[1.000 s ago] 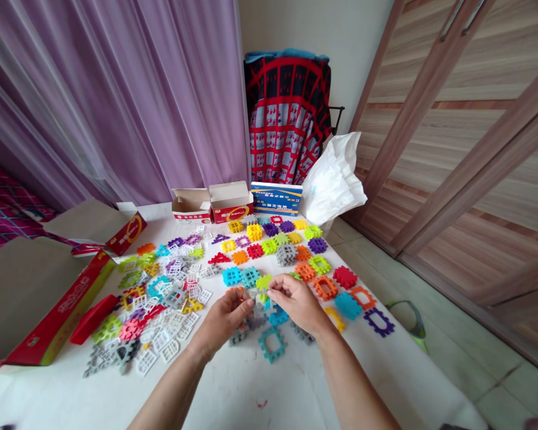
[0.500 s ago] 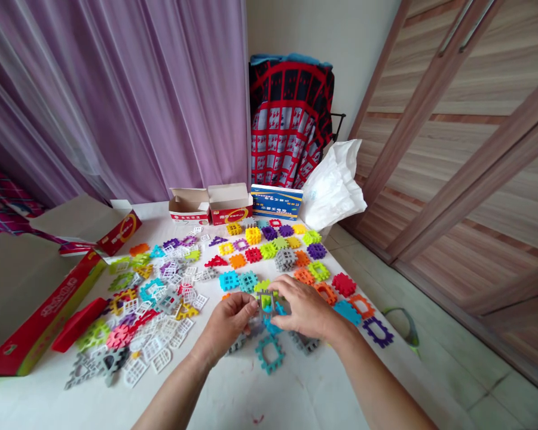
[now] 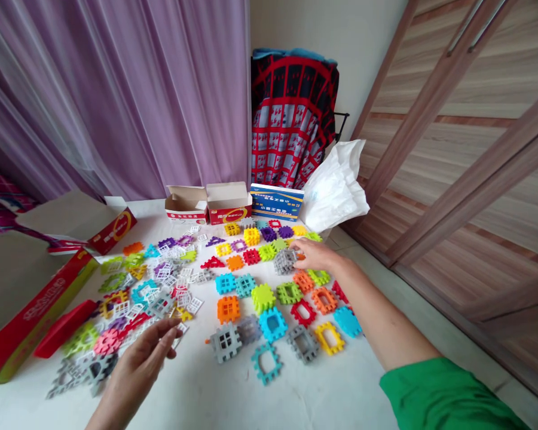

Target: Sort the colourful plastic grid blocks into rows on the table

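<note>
My left hand (image 3: 146, 355) is low on the left, fingers pinched together at a small white window lattice (image 3: 180, 334) beside the loose pile. Farther away, my right hand (image 3: 316, 255) curls its fingertips round the right side of a grey notched block (image 3: 285, 261). An orange notched piece (image 3: 299, 257) shows partly behind those fingers. Between the hands lie a grey square with a window (image 3: 226, 342), a blue block (image 3: 273, 323), a lime square (image 3: 263, 297) and a teal frame (image 3: 267, 363).
A mixed heap of white lattices and coloured pieces (image 3: 138, 298) spreads over the left. Open red boxes (image 3: 40, 322) stand at far left. Smaller red cartons (image 3: 230, 212), a blue box (image 3: 277, 204) and a white bag (image 3: 334, 191) line the back of the white table (image 3: 296, 400).
My hands have parted from over the middle pieces. The left went left and down to the white lattices; the right reached away to the grey block. Several middle pieces are uncovered.
</note>
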Motion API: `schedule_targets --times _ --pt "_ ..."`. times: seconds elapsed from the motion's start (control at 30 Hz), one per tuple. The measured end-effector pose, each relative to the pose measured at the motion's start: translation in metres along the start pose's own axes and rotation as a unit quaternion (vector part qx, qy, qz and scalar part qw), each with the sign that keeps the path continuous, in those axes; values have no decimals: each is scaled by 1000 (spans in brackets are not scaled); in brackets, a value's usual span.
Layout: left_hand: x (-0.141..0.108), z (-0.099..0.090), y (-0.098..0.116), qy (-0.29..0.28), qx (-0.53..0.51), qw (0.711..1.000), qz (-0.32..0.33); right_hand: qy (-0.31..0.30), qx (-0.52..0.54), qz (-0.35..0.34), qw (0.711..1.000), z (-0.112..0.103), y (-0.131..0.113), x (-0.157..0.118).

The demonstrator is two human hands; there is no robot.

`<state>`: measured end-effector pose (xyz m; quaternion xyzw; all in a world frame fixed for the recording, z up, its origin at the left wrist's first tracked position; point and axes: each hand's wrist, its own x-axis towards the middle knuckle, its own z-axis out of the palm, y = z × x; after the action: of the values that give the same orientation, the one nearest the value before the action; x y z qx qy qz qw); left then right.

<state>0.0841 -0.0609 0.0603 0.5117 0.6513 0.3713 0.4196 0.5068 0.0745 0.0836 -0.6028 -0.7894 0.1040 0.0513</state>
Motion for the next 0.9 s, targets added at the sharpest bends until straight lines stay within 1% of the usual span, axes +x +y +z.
schedule_targets --times 0.1,0.13,0.23,0.3,0.37,0.43,0.47,0.5,0.57,0.63,0.67,0.7,0.77,0.83,0.9 --pt "-6 -10 -5 53 -5 999 2 -7 -2 -6 1000 2 -1 3" --pt "-6 -15 -6 53 -3 999 -2 -6 -4 -7 1000 2 -1 3" --pt "-4 -27 -9 21 4 999 -26 2 -12 8 1000 -1 -4 2" --pt "-2 -32 -10 2 7 999 -36 7 -18 53 998 -3 -10 -1" --pt "-1 -29 -3 11 6 1000 -26 12 -19 120 992 -6 -20 -6" --pt "1 -16 14 23 -4 1000 3 32 -1 170 985 -10 -38 -13" --pt "3 -7 26 14 -12 1000 22 52 11 179 982 -11 -50 -17" --pt "6 5 41 -17 -23 999 41 79 23 174 981 -12 -63 -22" --pt "13 30 71 -92 -42 992 70 148 21 133 980 -12 -93 -33" --pt "24 57 95 -148 -82 983 74 198 11 90 976 -9 -122 -44" --pt "30 69 102 -172 -103 977 66 215 3 80 973 -7 -134 -48" --pt "35 80 107 -184 -121 974 58 224 -3 74 972 -4 -144 -52" --pt "45 96 109 -192 -140 970 58 228 -10 75 971 0 -157 -58" --pt "52 102 106 -189 -147 969 63 219 -6 68 973 2 -160 -62" --pt "55 102 102 -191 -145 969 67 208 0 36 977 -1 -157 -65"
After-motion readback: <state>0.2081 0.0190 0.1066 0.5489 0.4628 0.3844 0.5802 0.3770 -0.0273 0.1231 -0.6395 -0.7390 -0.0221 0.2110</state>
